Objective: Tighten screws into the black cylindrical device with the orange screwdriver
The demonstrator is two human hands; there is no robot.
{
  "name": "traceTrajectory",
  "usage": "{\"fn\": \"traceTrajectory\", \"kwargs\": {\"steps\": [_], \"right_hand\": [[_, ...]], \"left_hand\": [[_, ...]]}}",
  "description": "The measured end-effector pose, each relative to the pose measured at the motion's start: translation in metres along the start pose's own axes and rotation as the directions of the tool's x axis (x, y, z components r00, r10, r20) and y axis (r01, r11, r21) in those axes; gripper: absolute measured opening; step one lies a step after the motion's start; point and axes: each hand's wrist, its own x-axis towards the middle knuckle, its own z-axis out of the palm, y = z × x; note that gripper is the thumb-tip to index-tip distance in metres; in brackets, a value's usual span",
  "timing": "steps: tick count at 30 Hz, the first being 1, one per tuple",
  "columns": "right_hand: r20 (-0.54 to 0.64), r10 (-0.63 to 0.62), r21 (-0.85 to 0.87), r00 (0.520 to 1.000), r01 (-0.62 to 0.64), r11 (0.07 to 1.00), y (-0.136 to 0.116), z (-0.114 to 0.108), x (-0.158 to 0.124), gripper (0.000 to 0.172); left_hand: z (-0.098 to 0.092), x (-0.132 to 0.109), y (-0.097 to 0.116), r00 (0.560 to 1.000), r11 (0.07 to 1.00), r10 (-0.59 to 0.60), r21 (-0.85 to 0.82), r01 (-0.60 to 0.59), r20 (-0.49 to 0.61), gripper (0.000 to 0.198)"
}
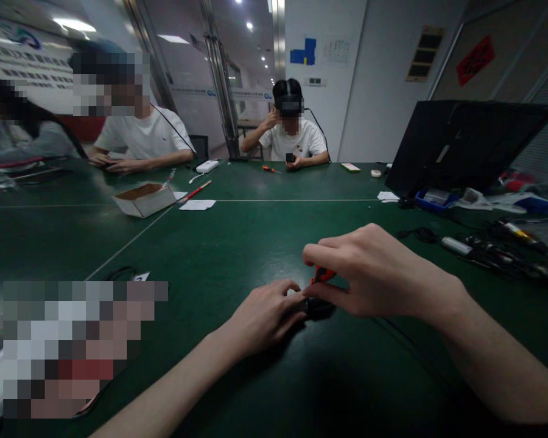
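At the far left of the dark green table, two people sit with their forearms resting on its edge. Nearer the middle lies an open brown cardboard box, with a white sheet of paper just beside it and a white flat power bank behind. Farther back, a small orange-handled screwdriver lies in front of a third seated person.

Close to the camera, the left hand lies low on the table, its fingers curled around a small black object and pinning it to the surface; the fingers cover most of it. Directly above, touching that object, an orange and black tool points downward. The right hand pinches it between thumb and fingers, and the knuckles hide all but a sliver of orange.

Well apart to the right stands an open black laptop, seen from behind, with a blue tray at its base. Nearer, a tangle of black cables and metal-tipped tools lies near the right forearm.
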Motion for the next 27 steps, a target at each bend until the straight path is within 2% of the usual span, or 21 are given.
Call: {"fn": "traceTrajectory", "kwargs": {"steps": [4,7,12,17,20,24,27], "right_hand": [[0.025,-0.014,0.106,1.000,0.011,0.994,-0.0018,-0.0014,-0.0013,0.019],[0.024,-0.016,0.117,1.000,0.014,0.993,-0.0017,-0.0001,-0.0008,0.017],[-0.024,-0.008,-0.022,1.000,0.007,1.000,0.0005,0.0023,0.0011,0.008],[-0.031,0.009,-0.085,0.999,-0.012,0.996,0.0024,0.0033,0.0023,0.016],[-0.017,-0.016,0.009,1.000,0.016,1.000,0.0016,0.0019,0.0015,0.012],[0.011,-0.026,0.172,1.000,0.024,0.985,0.0005,0.0002,-0.0002,0.019],[0.006,-0.015,0.167,1.000,0.013,0.986,0.0012,0.0009,-0.0001,0.017]], "left_hand": [[0.0000,0.0003,-0.0002,1.000,1.000,0.009,-0.002,-0.009,-0.016,0.027],[-0.0028,0.0006,0.0018,1.000,1.000,-0.002,0.005,0.002,0.000,0.028],[-0.0038,0.0001,0.0026,1.000,1.000,-0.016,0.005,0.016,0.013,0.027],[0.0001,-0.0005,0.0005,1.000,1.000,-0.021,0.009,0.021,0.008,0.025],[-0.0004,-0.0002,0.0007,1.000,1.000,-0.009,0.004,0.009,0.002,0.025],[-0.0041,0.0001,0.0025,1.000,1.000,-0.006,-0.002,0.006,0.013,0.027],[-0.0055,-0.0002,0.0030,1.000,1.000,-0.009,0.001,0.009,0.015,0.028]]}}
